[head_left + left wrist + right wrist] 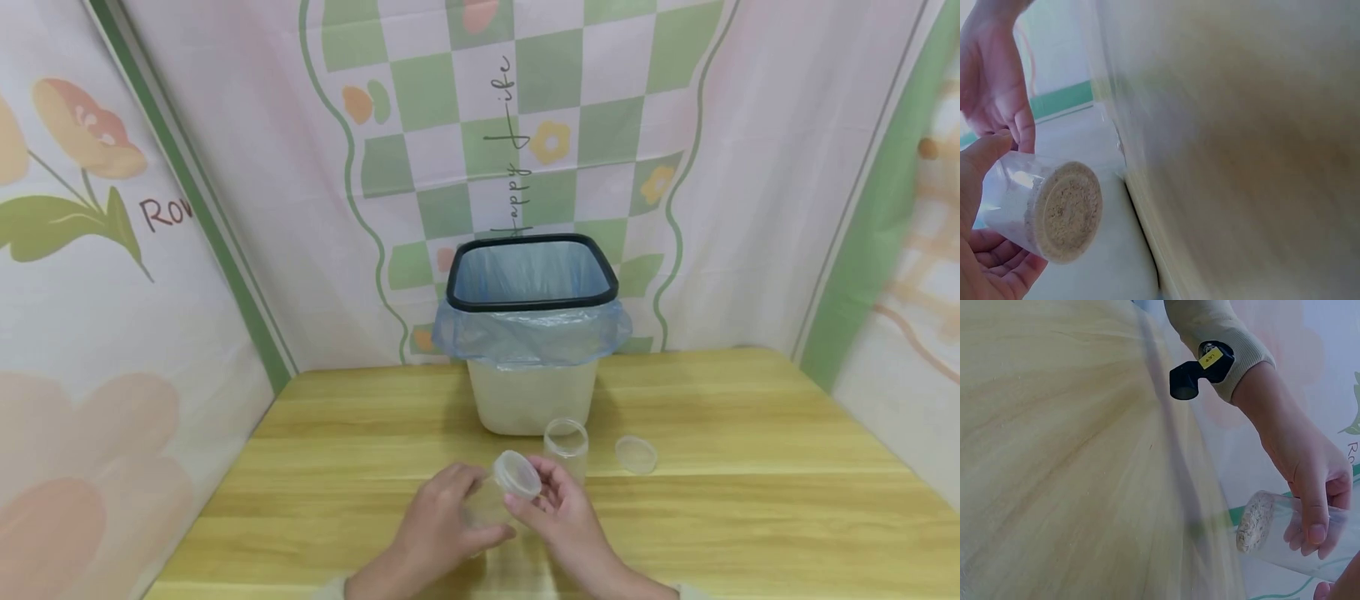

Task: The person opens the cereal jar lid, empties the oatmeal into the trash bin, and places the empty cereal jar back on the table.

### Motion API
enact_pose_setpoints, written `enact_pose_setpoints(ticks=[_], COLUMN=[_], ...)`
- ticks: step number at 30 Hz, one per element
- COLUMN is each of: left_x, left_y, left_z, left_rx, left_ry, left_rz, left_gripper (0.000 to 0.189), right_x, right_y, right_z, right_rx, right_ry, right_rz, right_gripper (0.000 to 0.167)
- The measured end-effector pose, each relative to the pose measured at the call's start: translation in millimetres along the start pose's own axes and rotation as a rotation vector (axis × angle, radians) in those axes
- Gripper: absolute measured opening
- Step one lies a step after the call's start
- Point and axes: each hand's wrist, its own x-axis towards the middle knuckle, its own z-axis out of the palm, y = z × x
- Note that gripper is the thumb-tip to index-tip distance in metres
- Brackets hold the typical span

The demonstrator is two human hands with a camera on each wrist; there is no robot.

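Observation:
A clear plastic jar [483, 505] is tilted above the table, with a pale, crumbly layer [1071, 212] at its bottom in the left wrist view. My left hand [441, 518] grips the jar's side, thumb and fingers curled round it. At the jar's top is a translucent lid [517, 473], which my right hand [564, 518] pinches at its edge between thumb and fingers. Just beyond the right hand stands a second clear jar [566, 442], upright and without a lid. A loose round lid [636, 455] lies flat to its right.
A pale bin [532, 396] with a black rim [532, 307] and a blue bag liner [450, 333] stands at the back of the wooden table [337, 467]. Patterned curtains [247, 108] hang behind and at both sides.

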Motion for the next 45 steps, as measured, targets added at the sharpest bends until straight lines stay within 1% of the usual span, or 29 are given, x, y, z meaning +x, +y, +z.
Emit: enact_pose_setpoints(ticks=[6,12,15,17,20,23,25,27,32,34,36,38,41,43,45], left_x=[-2.3,-4.5,-5.1,-5.4,-5.3,-4.7,-3.5,-1.9,0.9,0.9,0.7,0.4,0.2,0.1,0.3], left_y=[4.7,5.1,4.4,4.2,4.4,4.6,3.6,1.7,-6.4,-9.9,-12.7,-14.7,-16.1,-15.9,-14.8], left_z=[3.8,6.6,6.9,6.6,5.5,3.6,1.7,-0.6,-5.2,-6.0,-6.3,-6.2,-5.7,-5.1,-4.7], left_rx=[0.069,0.091,0.070,0.038,-0.040,-0.135,-0.202,-0.272,-0.496,-0.579,-0.639,-0.672,-0.693,-0.684,-0.657], left_ry=[0.036,0.052,0.055,0.047,0.018,-0.022,-0.063,-0.113,-0.259,-0.306,-0.342,-0.364,-0.377,-0.375,-0.365], left_rz=[0.036,0.071,0.080,0.071,0.040,0.002,-0.026,-0.062,-0.180,-0.216,-0.240,-0.249,-0.252,-0.255,-0.261], left_gripper=[0.063,0.062,0.061,0.060,0.058,0.054,0.051,0.048,0.043,0.044,0.044,0.044,0.044,0.044,0.044], right_x=[-1.0,-2.4,-2.9,-3.3,-3.5,-3.2,-3.3,-3.1,0.3,2.8,5.4,7.6,10.0,10.8,11.3], right_y=[1,3,4,4,3,1,0,0,3,3,4,4,5,5,5], right_z=[1,-1,-2,-2,-3,-6,-9,-13,-26,-31,-35,-39,-43,-44,-45], right_rx=[-0.015,-0.053,-0.065,-0.070,-0.071,-0.055,-0.043,-0.029,-0.014,-0.019,-0.021,-0.016,-0.004,0.004,0.013], right_ry=[0.021,0.029,0.036,0.043,0.044,0.019,-0.012,-0.064,-0.225,-0.284,-0.338,-0.385,-0.448,-0.474,-0.482], right_rz=[0.019,0.035,0.043,0.047,0.044,0.026,0.015,-0.006,-0.076,-0.103,-0.123,-0.137,-0.150,-0.153,-0.150], right_gripper=[0.049,0.052,0.052,0.052,0.050,0.047,0.047,0.049,0.053,0.054,0.055,0.055,0.055,0.056,0.058])
